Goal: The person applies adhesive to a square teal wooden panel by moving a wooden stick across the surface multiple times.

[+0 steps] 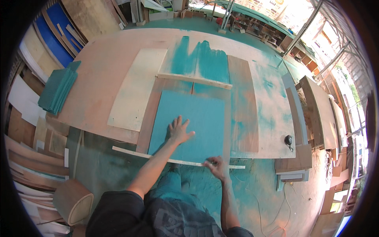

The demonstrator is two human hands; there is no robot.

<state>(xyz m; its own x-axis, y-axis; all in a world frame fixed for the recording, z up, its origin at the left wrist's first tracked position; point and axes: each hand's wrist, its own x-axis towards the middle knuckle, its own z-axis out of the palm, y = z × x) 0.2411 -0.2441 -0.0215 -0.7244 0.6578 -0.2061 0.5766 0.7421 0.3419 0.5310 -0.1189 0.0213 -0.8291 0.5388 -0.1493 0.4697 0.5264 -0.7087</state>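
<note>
A flat teal-painted board [193,112] lies in front of me on the large worktable, its near edge toward my body. My left hand [181,132] rests on its upper face with the fingers spread. At the board's near right corner, my right hand [217,167] has its fingers curled; a small dark thing seems to be in them, but its kind is unclear. Beneath that near edge runs a long pale wooden strip [128,152], sticking out at both sides. A second wooden strip [193,80] lies crosswise just past the board's far edge.
The worktable [98,75] also bears a cream panel [138,89], a brown panel [243,102] and a black tape measure [289,140]. Teal slatted pieces [59,91] are stacked at its left edge. Left stands a round wooden drum [75,202]; cords [258,197] trail across the right floor.
</note>
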